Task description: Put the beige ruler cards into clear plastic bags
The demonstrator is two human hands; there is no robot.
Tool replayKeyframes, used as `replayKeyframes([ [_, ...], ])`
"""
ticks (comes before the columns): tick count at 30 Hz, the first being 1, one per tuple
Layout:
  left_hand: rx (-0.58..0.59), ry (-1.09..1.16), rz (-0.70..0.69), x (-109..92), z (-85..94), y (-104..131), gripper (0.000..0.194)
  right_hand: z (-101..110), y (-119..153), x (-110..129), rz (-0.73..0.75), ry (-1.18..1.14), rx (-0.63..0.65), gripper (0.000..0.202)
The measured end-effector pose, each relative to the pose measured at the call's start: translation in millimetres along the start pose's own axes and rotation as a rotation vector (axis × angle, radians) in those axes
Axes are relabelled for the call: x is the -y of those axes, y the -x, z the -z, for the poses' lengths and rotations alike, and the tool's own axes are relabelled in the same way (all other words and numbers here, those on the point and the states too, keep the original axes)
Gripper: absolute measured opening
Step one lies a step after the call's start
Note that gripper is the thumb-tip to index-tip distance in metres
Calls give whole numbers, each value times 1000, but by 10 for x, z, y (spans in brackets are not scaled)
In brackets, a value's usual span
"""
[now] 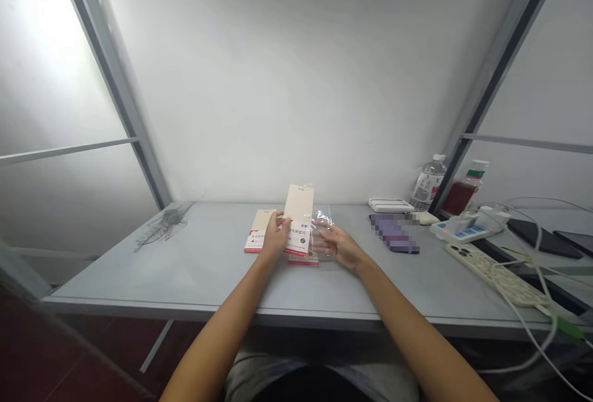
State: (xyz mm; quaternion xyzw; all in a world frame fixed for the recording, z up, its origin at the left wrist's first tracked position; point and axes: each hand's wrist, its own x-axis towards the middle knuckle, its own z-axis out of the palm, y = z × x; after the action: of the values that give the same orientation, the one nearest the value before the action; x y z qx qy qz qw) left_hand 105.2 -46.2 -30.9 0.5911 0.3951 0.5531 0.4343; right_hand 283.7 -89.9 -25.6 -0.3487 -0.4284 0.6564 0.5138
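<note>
My left hand point(275, 238) is closed on a flat cream ruler-set packet point(299, 203), which has a white lower part with printed characters and a red bottom edge. The packet is held tilted up above the desk. Just to its right, my right hand point(340, 246) grips a clear plastic bag point(323, 220), and some fingers show through the film. A similar packet point(254, 238) lies on the desk, partly behind my left hand. Beneath the held packet, the red edge of another packet point(303, 262) shows; the rest of it is covered.
The grey desk point(194, 272) meets a white wall. To the right are a purple phone point(393, 233), a white box point(390, 205), a water bottle point(428, 183), a bottle of red liquid point(464, 189), a power strip point(463, 229), a patterned phone point(498, 273) and loose cables.
</note>
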Motion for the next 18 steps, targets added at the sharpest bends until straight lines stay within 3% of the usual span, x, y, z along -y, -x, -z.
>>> replayKeyframes([
  [5, 27, 76, 18, -12, 2, 6, 37, 11, -22, -30, 27, 15, 54, 29],
  [12, 28, 11, 17, -60, 34, -21, 37, 26, -14, -9, 24, 46, 16, 29],
  [18, 113, -17, 63, -82, 18, 7, 34, 0, 1, -15, 16, 107, 58, 26],
])
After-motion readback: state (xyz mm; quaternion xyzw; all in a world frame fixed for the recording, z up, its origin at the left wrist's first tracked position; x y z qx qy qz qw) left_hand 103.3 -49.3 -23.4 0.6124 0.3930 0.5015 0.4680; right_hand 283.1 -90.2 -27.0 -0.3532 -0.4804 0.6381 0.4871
